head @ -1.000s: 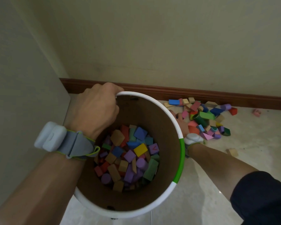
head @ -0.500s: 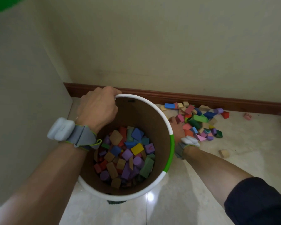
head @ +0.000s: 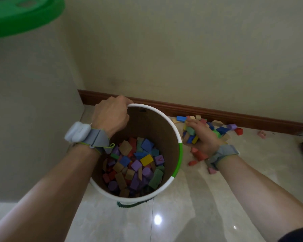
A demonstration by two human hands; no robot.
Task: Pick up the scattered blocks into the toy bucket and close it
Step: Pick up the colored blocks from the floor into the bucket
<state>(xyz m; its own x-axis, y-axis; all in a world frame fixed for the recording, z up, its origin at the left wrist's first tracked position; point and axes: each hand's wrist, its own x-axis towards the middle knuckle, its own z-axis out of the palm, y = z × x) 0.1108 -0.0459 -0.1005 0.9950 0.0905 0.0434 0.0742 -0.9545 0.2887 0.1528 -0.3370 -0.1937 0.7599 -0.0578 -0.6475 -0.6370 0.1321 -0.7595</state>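
From my head view: my left hand (head: 110, 116) curls over the far-left rim of the toy bucket (head: 179, 151) at frame centre. My right hand (head: 202, 137), right of the bucket and just beside its wall, clamps a handful of blocks (head: 190, 135). The bucket mouth lies left of that fist, so I judge a short leftward carry drops them in. Loose blocks (head: 222, 129) lie along the baseboard (head: 217, 113). A green lid (head: 23, 14) sits upper left. No readable writing.
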